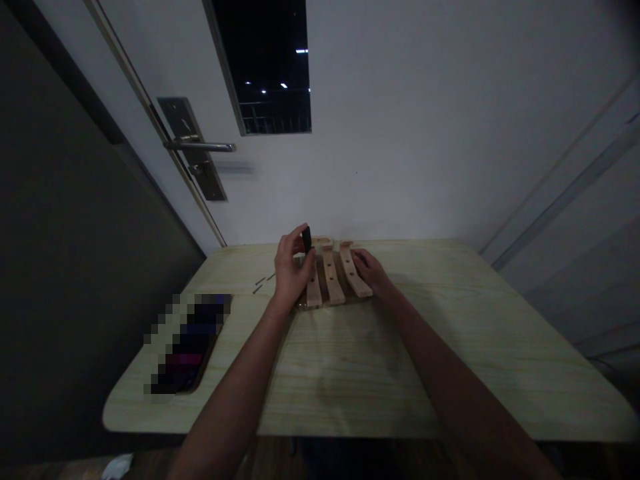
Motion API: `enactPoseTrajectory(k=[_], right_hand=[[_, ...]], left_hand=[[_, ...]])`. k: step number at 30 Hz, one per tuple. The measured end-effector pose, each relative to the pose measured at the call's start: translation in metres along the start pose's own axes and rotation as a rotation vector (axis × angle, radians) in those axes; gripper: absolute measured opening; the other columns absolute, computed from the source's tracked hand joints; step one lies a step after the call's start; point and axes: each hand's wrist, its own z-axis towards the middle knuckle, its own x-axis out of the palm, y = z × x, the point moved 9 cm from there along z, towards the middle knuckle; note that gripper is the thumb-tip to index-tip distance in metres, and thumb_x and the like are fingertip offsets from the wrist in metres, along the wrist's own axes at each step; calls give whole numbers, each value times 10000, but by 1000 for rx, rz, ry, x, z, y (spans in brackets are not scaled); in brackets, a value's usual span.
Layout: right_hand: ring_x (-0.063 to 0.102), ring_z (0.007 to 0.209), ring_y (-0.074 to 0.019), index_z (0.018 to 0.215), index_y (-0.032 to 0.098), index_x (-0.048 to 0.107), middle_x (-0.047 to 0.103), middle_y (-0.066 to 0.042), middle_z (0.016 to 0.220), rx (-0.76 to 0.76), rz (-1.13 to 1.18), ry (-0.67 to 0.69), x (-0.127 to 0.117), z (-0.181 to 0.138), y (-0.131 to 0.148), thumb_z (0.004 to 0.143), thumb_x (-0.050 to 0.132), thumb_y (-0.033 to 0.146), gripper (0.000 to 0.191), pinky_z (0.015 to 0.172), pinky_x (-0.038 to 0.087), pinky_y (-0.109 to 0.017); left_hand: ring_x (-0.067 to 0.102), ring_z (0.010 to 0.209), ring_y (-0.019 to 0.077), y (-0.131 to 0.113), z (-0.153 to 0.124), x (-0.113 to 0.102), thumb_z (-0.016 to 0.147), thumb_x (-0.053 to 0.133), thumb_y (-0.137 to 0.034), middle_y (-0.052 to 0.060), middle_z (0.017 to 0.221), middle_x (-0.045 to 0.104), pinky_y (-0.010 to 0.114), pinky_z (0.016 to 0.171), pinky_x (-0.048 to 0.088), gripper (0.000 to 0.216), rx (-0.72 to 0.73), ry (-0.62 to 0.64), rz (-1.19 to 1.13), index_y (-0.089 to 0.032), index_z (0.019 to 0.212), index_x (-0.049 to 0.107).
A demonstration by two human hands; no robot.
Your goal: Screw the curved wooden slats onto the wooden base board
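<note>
The left hand (pixel 291 268) pinched a blocky black piece (pixel 307 239) beside three pale, curved, holed wooden strips (pixel 330 272). The right hand (pixel 370 269) curled at their right edge; its hold I couldn't tell. Left of the pinch, slender screws (pixel 257 289) lay on the wood-grained table (pixel 475 340).

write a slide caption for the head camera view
Left hand gripping a small black object at the leftmost of three curved wooden pieces, right hand at the rightmost.

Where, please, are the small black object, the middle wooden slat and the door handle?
Small black object (pixel 307 239): head view, on its visible side.
Middle wooden slat (pixel 331 272): head view, on its top face.
Door handle (pixel 213 147): head view, on its lever.
</note>
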Motion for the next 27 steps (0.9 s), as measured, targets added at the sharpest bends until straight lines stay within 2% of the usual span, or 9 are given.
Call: enactPoseTrajectory(k=[6, 11, 14, 19, 23, 27], right_hand=[[593, 915, -207, 949, 225, 594, 666, -77, 969, -8, -10, -4, -1, 0, 0, 805, 461, 412, 271, 856, 468, -381], [594, 895, -211, 938, 219, 590, 665, -82, 938, -4, -4, -2, -1, 0, 1, 803, 459, 426, 280, 843, 473, -385], [596, 892, -212, 935, 216, 589, 664, -89, 949, -2, -9, 2, 0, 1, 0, 795, 460, 427, 284, 841, 476, -386], [597, 900, -206, 936, 228, 594, 669, -73, 947, 4, -15, 7, -1, 1, -1, 811, 456, 420, 267, 857, 475, -386], [596, 909, -209, 945, 226, 594, 667, -74, 973, 7, -12, 7, -1, 1, -1, 806, 462, 436, 284, 869, 470, -390], [593, 913, -215, 947, 213, 596, 664, -81, 959, 11, -18, -3, -1, 0, -1, 798, 453, 435, 302, 877, 466, -392]], left_hand=[[597, 917, 159, 0, -2, 3, 837, 513, -128, 51, 1122, 607, 335, 809, 524, 573, -39, 45, -119, -319, 1360, 376], [566, 969, 178, -5, 0, 1, 848, 573, -217, 56, 1123, 571, 339, 806, 523, 485, 2, 30, -61, -318, 1307, 453], [543, 895, 162, -3, 2, -2, 809, 647, -233, 38, 1036, 545, 336, 789, 515, 489, 13, -10, 23, -325, 1268, 509], [559, 904, 154, 1, 1, 1, 835, 616, -232, 39, 1046, 561, 313, 778, 515, 487, -9, 10, -27, -319, 1297, 487], [589, 894, 152, 3, -1, -1, 864, 565, -233, 49, 1073, 601, 325, 800, 520, 521, -51, 4, -110, -300, 1355, 401], [602, 910, 155, 4, -1, 0, 880, 531, -232, 43, 1067, 626, 338, 828, 522, 455, -58, 29, -145, -296, 1319, 430]])
